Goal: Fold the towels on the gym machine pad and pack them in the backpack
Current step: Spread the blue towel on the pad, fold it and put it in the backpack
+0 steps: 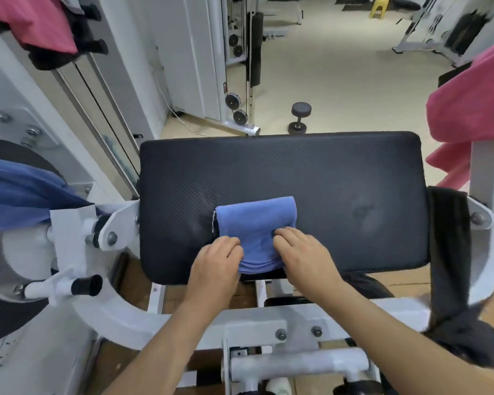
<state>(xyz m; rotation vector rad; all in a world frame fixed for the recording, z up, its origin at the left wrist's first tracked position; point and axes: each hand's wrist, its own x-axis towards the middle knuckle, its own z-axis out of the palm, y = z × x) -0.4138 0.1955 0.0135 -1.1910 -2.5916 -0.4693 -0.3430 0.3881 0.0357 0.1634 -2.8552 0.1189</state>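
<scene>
A small folded blue towel [255, 220] lies near the front edge of the black gym machine pad [340, 181]. My left hand [218, 260] grips the towel's near left corner with curled fingers. On the near right side my right hand [303, 252] pinches the towel the same way. Several layered folds show at the towel's front edge between my hands. No backpack is in sight.
A pink towel [468, 109] hangs on the frame at right, another pink cloth [40, 21] at top left, and a blue cloth [20, 192] drapes at left. A black cloth [454, 280] hangs at the right. White machine frame [254, 323] lies below; a dumbbell [298, 118] stands on the floor beyond.
</scene>
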